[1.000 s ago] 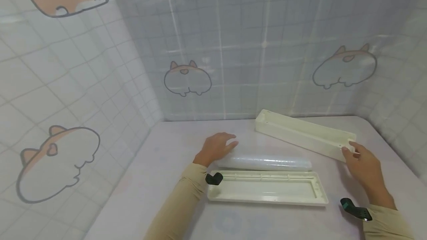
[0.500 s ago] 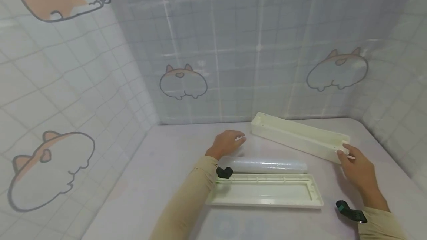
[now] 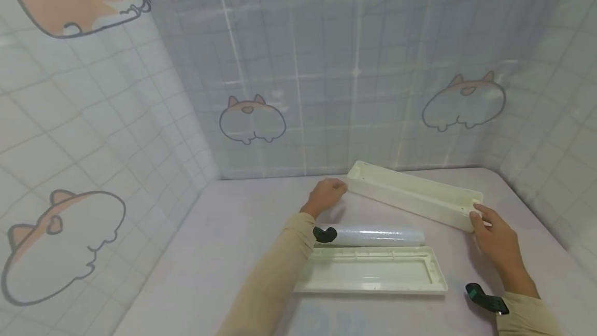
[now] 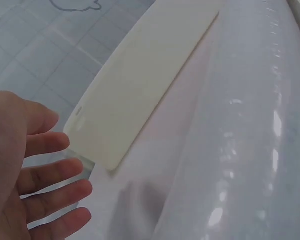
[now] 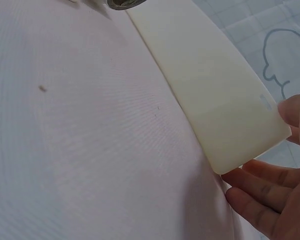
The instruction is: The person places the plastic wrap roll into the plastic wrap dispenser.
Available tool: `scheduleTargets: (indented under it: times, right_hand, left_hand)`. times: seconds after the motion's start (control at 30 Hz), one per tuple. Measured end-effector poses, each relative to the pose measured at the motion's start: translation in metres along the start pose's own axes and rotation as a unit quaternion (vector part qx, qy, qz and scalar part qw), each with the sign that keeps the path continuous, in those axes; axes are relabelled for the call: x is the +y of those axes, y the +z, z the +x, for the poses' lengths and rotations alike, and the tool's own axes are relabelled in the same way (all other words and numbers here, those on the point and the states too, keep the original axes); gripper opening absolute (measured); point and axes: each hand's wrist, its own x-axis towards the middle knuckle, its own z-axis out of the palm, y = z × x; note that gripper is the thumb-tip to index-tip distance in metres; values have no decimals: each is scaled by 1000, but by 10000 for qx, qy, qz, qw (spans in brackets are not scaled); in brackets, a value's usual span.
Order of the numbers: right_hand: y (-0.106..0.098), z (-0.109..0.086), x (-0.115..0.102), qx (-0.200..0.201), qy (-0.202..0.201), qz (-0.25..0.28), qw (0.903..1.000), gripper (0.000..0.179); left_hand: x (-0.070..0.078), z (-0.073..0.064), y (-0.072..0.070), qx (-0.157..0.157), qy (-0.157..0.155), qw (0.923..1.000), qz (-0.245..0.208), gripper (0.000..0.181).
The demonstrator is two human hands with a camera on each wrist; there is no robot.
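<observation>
A long cream plastic box [image 3: 410,191], its top uncovered, sits slantwise near the back of the table. My right hand [image 3: 498,242] holds its right end; in the right wrist view the thumb is at the upper edge and the fingers [image 5: 265,185] are at the end wall. At the box's left end is my left hand [image 3: 325,197], fingers [image 4: 55,197] loosely bent beside the corner; contact cannot be made out. Nearer me lies a roll of clear plastic wrap [image 3: 378,235]. In front of it rests a shallow cream plastic lid [image 3: 373,274], inside facing up, its left end hidden by my left forearm.
The pale table [image 3: 219,253] is walled by a tile-patterned curtain [image 3: 326,82] with dog drawings at the back and sides. Dark wrist devices [image 3: 486,299] sit on both sleeves. The box's far corner is close to the back curtain.
My left hand has moved right and away from me, from above the roll's left end to the box's left end. The right hand stays on the box, which keeps its place.
</observation>
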Motion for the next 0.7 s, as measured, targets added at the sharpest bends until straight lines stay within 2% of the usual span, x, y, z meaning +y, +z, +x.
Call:
scheduleTargets:
  times: [0.3,0.4,0.7]
  right_hand:
    - [-2,2,-1,110,146,19,9998,59]
    - [-2,3,-3,139,281,11,9995,60]
    - [-1,5,-8,78,423,121,9990,62]
  left_hand:
    - [9,19,13,484,-194,9962,-699,42]
    - [11,24,15,597,-282,9928,-1004,42]
    - [15,38,25,861,-707,9827,-1478,43]
